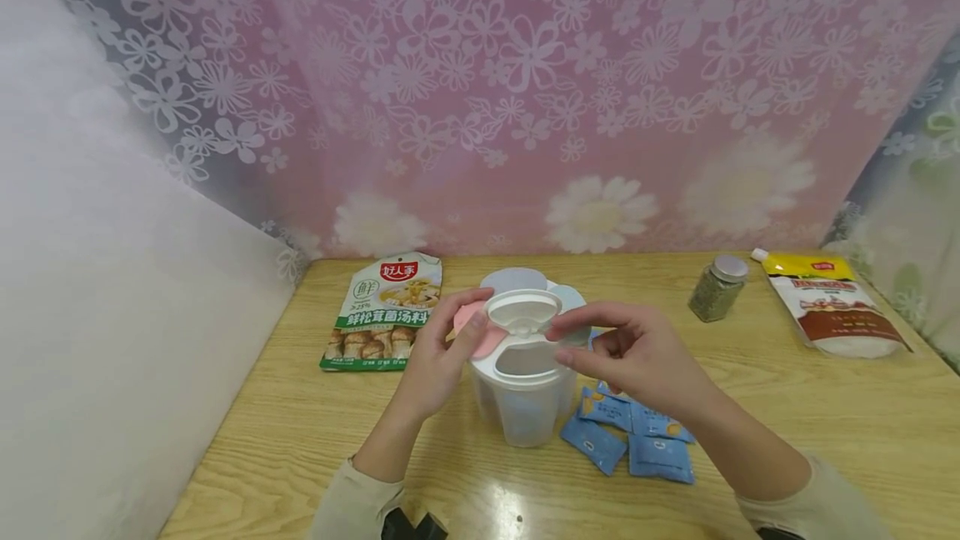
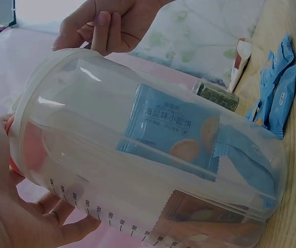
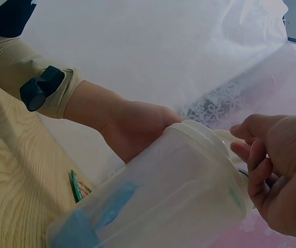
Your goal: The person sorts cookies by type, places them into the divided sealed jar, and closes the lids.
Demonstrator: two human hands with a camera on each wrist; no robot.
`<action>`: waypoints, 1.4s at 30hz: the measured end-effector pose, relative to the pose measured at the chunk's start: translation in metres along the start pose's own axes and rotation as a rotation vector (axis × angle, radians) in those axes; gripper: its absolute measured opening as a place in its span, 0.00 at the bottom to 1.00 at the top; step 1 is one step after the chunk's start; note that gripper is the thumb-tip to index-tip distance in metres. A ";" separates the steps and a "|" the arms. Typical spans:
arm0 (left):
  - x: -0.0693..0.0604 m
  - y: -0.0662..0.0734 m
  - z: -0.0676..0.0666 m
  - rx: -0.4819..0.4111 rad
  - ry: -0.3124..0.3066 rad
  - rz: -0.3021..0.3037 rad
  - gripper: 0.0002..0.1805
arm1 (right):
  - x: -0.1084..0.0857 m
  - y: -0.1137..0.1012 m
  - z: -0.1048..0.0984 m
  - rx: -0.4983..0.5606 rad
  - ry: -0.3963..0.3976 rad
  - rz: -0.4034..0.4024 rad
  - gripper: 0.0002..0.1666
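1. The left hand (image 1: 435, 348) is clamped on the near-left edge of a clear lidded container (image 1: 527, 419); its thumb lies over a pink flap (image 1: 491, 342) on the lid and its fingers reach round the side.
2. The container stands upright between the two hands, just right of the left palm and left of the right fingertips.
3. A white flap (image 1: 525, 308) is raised ahead of the right thumb, with an uncovered opening in front of it, just left of that thumb.
4. The right hand (image 1: 637, 357) has its thumb and forefinger tips apart beside this flap, its other fingers bent inward; I cannot tell whether the forefinger touches the flap.
5. Beyond the left fingers, the lid also carries a grey-blue flap (image 1: 513, 279); a pale blue-green flap (image 1: 567, 298) lies beyond the right forefinger.
6. Below the hands, inside the container, are a blue packet (image 2: 168, 132) and a brown-orange packet (image 2: 200, 212).
7. Loose blue sachets (image 1: 660, 457) lie on the table (image 1: 262, 457) under and nearer than the right hand.
8. A green-and-white pouch (image 1: 386, 315) lies left of the left fingers.
9. Beyond the right hand, to its right, stands a jar (image 1: 717, 288); farther right lies a spouted pouch (image 1: 832, 302).
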State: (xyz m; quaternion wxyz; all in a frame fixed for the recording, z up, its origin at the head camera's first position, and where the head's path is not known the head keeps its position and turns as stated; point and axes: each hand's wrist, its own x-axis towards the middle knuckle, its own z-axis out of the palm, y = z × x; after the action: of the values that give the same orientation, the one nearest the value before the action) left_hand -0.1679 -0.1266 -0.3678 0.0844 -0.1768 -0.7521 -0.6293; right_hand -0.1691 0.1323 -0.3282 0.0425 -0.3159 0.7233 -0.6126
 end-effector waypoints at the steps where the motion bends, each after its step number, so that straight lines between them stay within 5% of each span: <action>1: 0.000 0.000 0.000 0.000 0.001 0.000 0.18 | -0.001 0.001 -0.001 0.013 0.005 -0.006 0.16; 16: -0.002 -0.003 0.001 0.009 0.001 -0.001 0.18 | -0.027 0.023 -0.030 0.113 0.000 -0.132 0.23; 22: -0.001 -0.003 0.001 0.001 -0.001 -0.007 0.18 | -0.038 0.032 -0.044 0.103 -0.040 -0.072 0.24; 29: -0.001 -0.002 0.001 -0.005 -0.005 -0.013 0.18 | -0.050 0.054 -0.064 0.084 -0.181 -0.087 0.27; 42: 0.001 -0.001 0.000 0.000 -0.005 0.014 0.18 | -0.079 0.103 -0.104 -0.009 -0.167 0.087 0.25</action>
State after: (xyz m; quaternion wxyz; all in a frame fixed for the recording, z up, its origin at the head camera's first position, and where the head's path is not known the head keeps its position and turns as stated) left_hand -0.1689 -0.1269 -0.3688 0.0869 -0.1838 -0.7511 -0.6281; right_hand -0.1944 0.2673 -0.4223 0.1276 -0.3345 0.7331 -0.5783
